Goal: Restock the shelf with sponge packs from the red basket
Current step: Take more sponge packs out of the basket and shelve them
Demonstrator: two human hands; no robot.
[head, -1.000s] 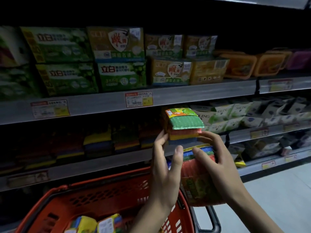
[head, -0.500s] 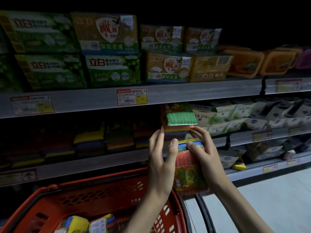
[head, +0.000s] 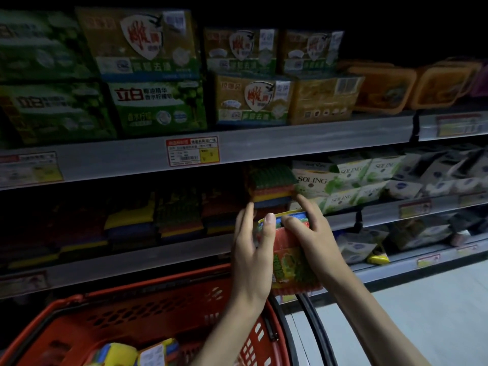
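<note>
- Red plastic mesh basket (head: 148, 313) fills the lower left of the view, below the shelving.
- Just above the basket's right rim, a clear-wrapped pack of red, green and blue sponges (head: 293, 262) stands on end between the two hands.
- The right hand (head: 317, 241) grips this held pack on the side away from the basket, with its fingers curled over the top edge and its thumb on the front face.
- The left hand (head: 250, 260), on the side nearer the basket, lies flat along the held pack's edge. Its fingers are straight and point upward, and its thumb is laid on the upper corner.
- Higher above the basket, just past the fingertips, a second sponge pack with a green top layer (head: 272, 180) sits on the grey metal shelf (head: 132, 262), beside white-and-green SOLING cartons (head: 343, 180).
- Inside the basket, at its near edge, lie yellow-wrapped sponge packs (head: 124, 352).
- Straight above the basket, dim stacks of coloured sponges (head: 132, 223) line the same shelf.
</note>
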